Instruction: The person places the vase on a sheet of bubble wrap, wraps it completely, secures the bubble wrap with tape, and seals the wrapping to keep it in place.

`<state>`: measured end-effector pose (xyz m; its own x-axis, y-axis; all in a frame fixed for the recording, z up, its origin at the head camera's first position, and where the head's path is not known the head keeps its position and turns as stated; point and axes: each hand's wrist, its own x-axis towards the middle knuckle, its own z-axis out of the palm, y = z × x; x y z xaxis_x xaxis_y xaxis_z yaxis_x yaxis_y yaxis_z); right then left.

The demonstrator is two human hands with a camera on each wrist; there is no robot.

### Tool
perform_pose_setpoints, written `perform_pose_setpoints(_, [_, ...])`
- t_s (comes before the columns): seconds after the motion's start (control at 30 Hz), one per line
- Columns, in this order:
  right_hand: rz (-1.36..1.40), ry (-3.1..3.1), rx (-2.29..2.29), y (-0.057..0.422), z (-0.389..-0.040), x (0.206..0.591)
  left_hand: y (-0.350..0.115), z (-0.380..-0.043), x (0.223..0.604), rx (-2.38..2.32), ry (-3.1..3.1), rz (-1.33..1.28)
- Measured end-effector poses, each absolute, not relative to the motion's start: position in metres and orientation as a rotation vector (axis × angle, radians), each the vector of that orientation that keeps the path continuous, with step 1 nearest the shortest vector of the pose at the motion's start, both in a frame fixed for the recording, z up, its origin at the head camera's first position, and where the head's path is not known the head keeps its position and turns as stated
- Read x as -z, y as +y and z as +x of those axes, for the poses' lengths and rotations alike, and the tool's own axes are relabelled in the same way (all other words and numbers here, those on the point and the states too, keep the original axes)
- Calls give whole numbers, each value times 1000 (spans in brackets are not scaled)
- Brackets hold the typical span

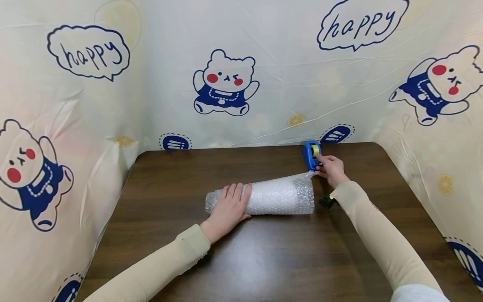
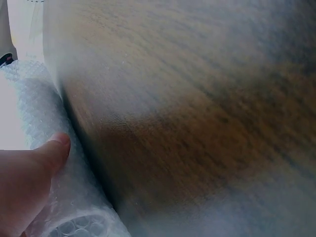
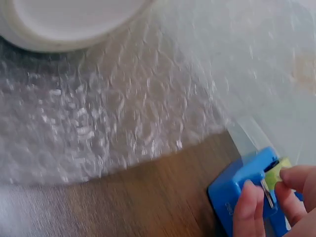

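A roll of clear bubble wrap (image 1: 279,196) lies sideways on the table around a white cylindrical object, whose round white end (image 3: 74,22) shows in the right wrist view. My left hand (image 1: 230,205) holds the left part of the roll, fingers over its top and thumb along the near side. Beyond the roll's right end stands a blue tape dispenser (image 1: 308,156) with a yellowish tape roll (image 3: 278,174). At its cutter my right hand (image 1: 332,170) has its fingertips, apparently pinching the tape; the tape end itself is hidden by the fingers.
The dark wooden table (image 1: 264,260) is bounded at the back and sides by a printed cloth curtain (image 1: 166,100). A loose flap of bubble wrap (image 3: 138,113) spreads past the white end. A small black item (image 1: 327,202) shows under the right wrist.
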<state>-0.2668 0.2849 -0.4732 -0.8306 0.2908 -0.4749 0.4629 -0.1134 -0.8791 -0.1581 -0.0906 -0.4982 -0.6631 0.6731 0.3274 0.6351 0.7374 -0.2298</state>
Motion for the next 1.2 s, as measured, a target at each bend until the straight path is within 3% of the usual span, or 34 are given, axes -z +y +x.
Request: perform_pose_setpoints(1.2, [578, 1697, 2399, 288, -248, 481, -92, -157, 498, -154, -2561, -1002])
